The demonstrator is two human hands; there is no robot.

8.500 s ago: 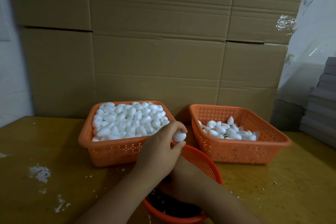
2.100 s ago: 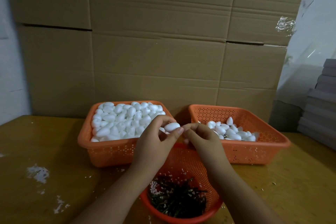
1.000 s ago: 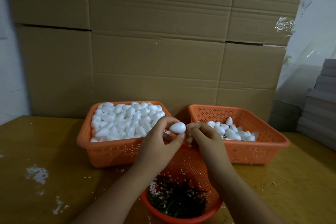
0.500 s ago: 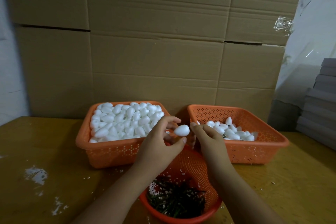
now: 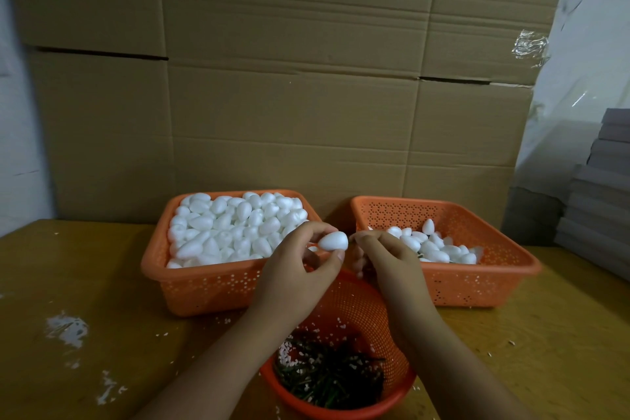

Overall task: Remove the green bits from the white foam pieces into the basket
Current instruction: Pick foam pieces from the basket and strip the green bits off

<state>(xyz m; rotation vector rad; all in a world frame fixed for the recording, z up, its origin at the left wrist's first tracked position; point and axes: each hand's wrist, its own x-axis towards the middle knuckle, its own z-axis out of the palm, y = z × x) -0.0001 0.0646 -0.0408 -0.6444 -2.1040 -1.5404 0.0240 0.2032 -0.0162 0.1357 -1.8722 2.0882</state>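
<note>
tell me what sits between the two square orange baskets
In the head view, the hands meet in that gap: the left hand pinches a white foam piece, and the right hand reaches its tip. Behind them, bare table and cardboard.

Matt white foam piece (image 5: 333,241) — perforated orange plastic basket (image 5: 354,303) — corrugated cardboard (image 5: 289,95).

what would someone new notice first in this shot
The two hands, left hand pinching a white foam egg beside the right hand, at centre above a round orange basket of green bits. Behind sit a heaped left basket and a sparser right basket.
</note>
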